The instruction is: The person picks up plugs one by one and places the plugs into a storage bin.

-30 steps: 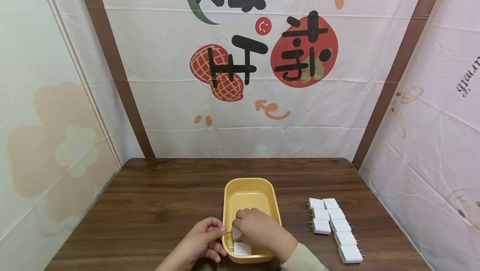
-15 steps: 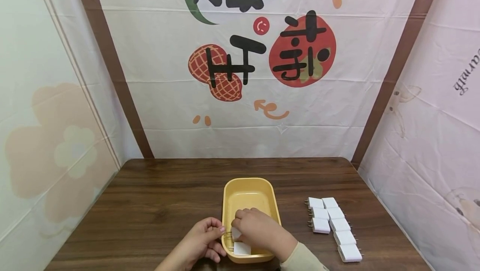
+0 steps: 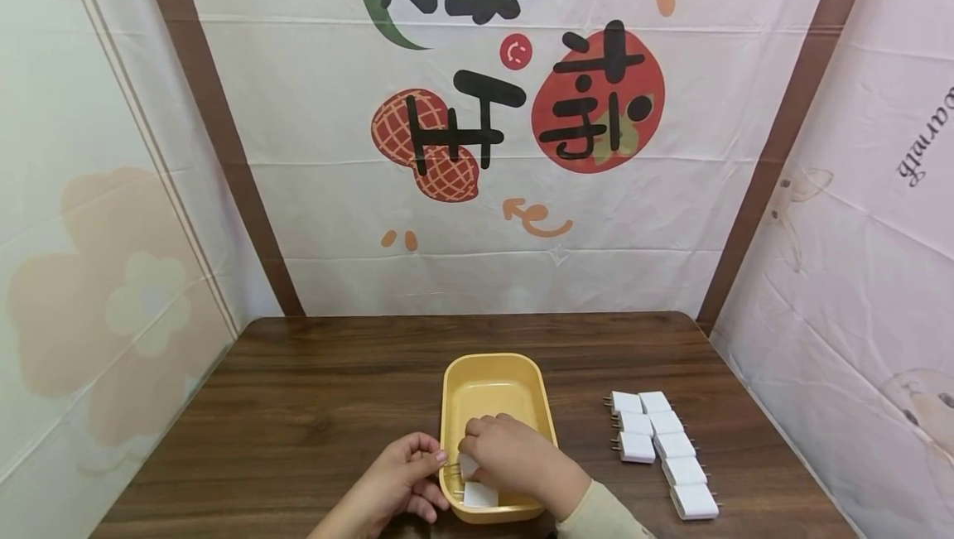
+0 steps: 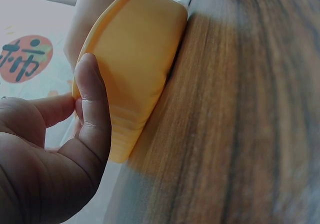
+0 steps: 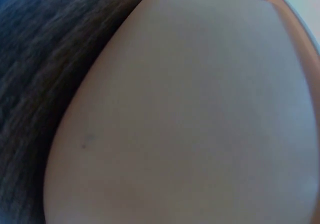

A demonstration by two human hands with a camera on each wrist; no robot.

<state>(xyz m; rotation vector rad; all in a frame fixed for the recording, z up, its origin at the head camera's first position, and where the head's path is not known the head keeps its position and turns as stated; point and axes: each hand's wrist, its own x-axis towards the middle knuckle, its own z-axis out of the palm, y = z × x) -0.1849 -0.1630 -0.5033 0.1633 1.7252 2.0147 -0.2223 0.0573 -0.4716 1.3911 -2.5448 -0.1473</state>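
I have the right hand (image 3: 517, 458) pinching 1 plug (image 3: 467, 466) inside the tray (image 3: 493, 369), prongs toward the tray's left wall, where the left hand (image 3: 402, 474), nearer those prongs, pinches the rim.

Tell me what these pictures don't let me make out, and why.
Head view: how the fingertips of the right hand meet the white boxy plastic plug; the hand itself covers this.
Head view: the rest of the cream fabric sleeve; the bottom edge cuts it off.
Left wrist view: the inside of the yellow rectangular plastic tray; its wall hides it.
Right wrist view: what the large pale surface is; too blurred.
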